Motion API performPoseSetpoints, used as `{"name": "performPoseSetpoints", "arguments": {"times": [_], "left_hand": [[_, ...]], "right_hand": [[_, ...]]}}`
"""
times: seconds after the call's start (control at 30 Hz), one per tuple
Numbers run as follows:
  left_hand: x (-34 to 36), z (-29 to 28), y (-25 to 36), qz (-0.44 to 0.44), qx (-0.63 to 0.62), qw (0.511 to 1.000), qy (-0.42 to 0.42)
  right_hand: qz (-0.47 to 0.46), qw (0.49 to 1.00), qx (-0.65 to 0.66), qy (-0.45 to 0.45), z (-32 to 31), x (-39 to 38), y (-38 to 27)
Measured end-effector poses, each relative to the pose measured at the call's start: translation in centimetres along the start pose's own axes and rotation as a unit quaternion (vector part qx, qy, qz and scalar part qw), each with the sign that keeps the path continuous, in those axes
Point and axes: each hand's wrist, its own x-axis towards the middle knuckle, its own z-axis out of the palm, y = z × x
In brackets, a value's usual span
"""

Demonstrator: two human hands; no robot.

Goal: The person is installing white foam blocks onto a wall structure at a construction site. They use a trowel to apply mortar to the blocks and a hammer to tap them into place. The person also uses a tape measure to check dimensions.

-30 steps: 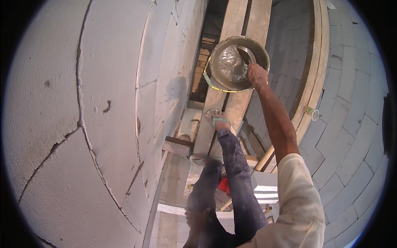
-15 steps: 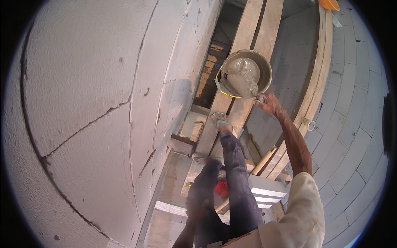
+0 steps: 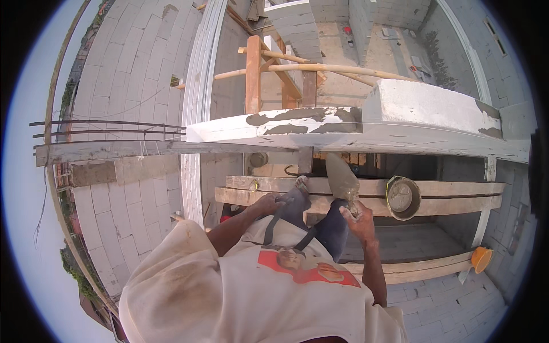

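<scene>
A trowel [image 3: 342,176] with a broad blade coated in grey mortar is gripped by my right hand [image 3: 359,220], its tip toward the block wall [image 3: 274,143] in front of me. To its right, a mortar-stained bucket [image 3: 416,200] stands on the planks, with wet mortar inside. My left hand [image 3: 267,204] rests by my left thigh, fingers loosely bent, with nothing visible in it. Patches of grey mortar [image 3: 337,114] lie along the wall's top, beside a large white block [image 3: 429,103] set on it.
Wooden scaffold planks [image 3: 457,187] run crosswise under me, with gaps between them and a drop beyond. An orange container [image 3: 481,259] sits at the end of a nearer beam [image 3: 423,271]. Wooden props [image 3: 253,74] and poles stand behind the wall. Metal rods [image 3: 108,128] stick out at left.
The view has swung from the bucket and side wall to the wall top ahead. My right hand, earlier at the bucket's rim, now holds the mortar-coated trowel left of the bucket.
</scene>
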Motion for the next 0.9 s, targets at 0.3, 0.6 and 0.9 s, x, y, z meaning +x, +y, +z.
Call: {"name": "performPoseSetpoints", "arguments": {"times": [0.3,0.6,0.9], "left_hand": [[-1.9,3.9,-13.2,-0.072,-0.219,0.962,0.146],[-2.3,10.0,-23.7,0.08,-0.079,0.977,0.18],[-2.8,9.9,-25.5,0.157,0.014,0.972,0.172]], "right_hand": [[-0.233,0.925,-0.231,-0.191,15.2,13.9,-16.4],[-0.316,0.774,-0.53,-0.14,25.2,17.3,-24.6],[-0.257,0.814,-0.52,-0.042,20.1,13.0,-20.7]]}}
